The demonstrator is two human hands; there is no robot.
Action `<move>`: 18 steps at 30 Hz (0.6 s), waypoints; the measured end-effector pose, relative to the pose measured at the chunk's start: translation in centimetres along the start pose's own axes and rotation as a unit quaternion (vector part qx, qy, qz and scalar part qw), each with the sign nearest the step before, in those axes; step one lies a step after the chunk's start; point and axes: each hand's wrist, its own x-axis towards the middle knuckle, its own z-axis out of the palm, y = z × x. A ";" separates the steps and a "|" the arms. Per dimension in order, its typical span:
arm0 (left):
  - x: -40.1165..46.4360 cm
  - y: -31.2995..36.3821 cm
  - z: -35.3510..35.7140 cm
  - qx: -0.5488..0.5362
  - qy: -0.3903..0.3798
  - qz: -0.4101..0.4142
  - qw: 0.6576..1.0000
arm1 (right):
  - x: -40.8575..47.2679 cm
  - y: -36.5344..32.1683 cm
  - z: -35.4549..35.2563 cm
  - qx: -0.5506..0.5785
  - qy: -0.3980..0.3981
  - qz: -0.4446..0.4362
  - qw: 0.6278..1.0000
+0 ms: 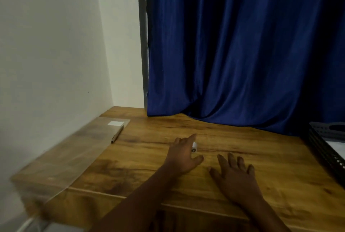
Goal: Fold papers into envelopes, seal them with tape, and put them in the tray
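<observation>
My left hand point(182, 155) reaches forward over the wooden table point(270, 157), fingers fairly straight. A small white tape roll point(194, 147) lies on the table between its index finger and thumb, partly hidden by the hand. My right hand point(236, 173) rests flat on the table just to the right, fingers spread and holding nothing. A black mesh tray point(324, 149) stands at the right edge, with white paper point(338, 145) inside it.
A clear plastic sleeve point(74, 153) with a white label point(115, 123) lies along the left wall, and a pen point(117, 134) rests on its right edge. A blue curtain point(242, 54) hangs onto the back of the table.
</observation>
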 end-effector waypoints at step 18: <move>-2.8 -7.8 -7.8 -0.093 0.125 -0.036 0.987 | -0.6 0.2 -0.5 0.014 -0.009 -0.014 1.000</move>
